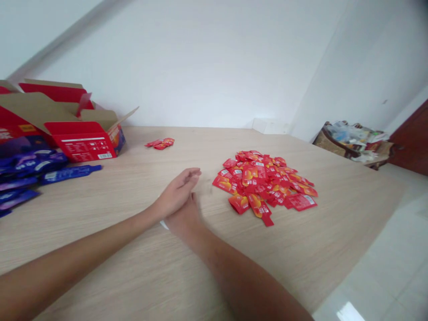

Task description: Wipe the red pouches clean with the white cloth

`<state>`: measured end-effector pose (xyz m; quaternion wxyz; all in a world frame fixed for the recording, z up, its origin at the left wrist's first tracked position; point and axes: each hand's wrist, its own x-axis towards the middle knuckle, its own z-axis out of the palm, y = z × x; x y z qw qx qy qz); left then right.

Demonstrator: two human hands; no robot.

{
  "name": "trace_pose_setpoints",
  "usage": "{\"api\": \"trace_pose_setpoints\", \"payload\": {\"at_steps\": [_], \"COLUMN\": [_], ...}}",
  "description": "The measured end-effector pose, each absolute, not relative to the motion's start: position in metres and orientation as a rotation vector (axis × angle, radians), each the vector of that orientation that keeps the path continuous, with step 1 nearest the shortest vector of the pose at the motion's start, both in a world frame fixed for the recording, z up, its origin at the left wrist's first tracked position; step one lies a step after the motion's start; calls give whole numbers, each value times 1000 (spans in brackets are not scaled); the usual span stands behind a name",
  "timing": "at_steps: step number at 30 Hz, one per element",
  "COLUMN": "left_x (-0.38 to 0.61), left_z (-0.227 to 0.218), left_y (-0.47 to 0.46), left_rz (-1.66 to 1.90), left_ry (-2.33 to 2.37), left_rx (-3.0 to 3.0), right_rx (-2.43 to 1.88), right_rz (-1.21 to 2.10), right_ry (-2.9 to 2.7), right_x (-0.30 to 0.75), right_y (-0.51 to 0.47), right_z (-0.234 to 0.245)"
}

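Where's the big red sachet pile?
Head view, right of centre: the big red sachet pile lies on the pale wooden table, right of the left hand and right hand.

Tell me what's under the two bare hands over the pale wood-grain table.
A small white edge shows beneath the right hand, which the left hand partly covers. What it belongs to, and anything else beneath, is hidden.

Packet pile (259, 178) on table (301, 254), box (83, 145) at left, pouches (16, 183) before box, packets (162, 143) right of box

Tabletop (197, 149) lies free between the small sachet cluster (162, 143) and the sachet heap (256, 174) (the wider obstacle).
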<state>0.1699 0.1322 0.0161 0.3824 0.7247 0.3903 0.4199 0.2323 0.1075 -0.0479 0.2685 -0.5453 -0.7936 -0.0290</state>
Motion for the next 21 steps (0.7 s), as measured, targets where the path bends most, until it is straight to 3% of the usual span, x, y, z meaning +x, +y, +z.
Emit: {"api": "trace_pose_setpoints", "payload": {"at_steps": [5,10,14,21], "left_x": [83,23,3,7], "left_z": [10,-25,-47,-43], "left_y": [88,62,58,57], "left_rz": [1155,1164,1145,1138], "left_ry": [1183,1349,1440,1388], "left_rx": [2090,2124,2065,2017], "right_rx": [-1474,-1454,-1426,-1347], "right_rz": [-23,-14,5,46], "right_ry": [-2076,-2080,-2076,-2078], "right_x": [231,234,236,241], "right_y": [101,98,98,104], "right_z": [-47,-44,-45,-53]}}
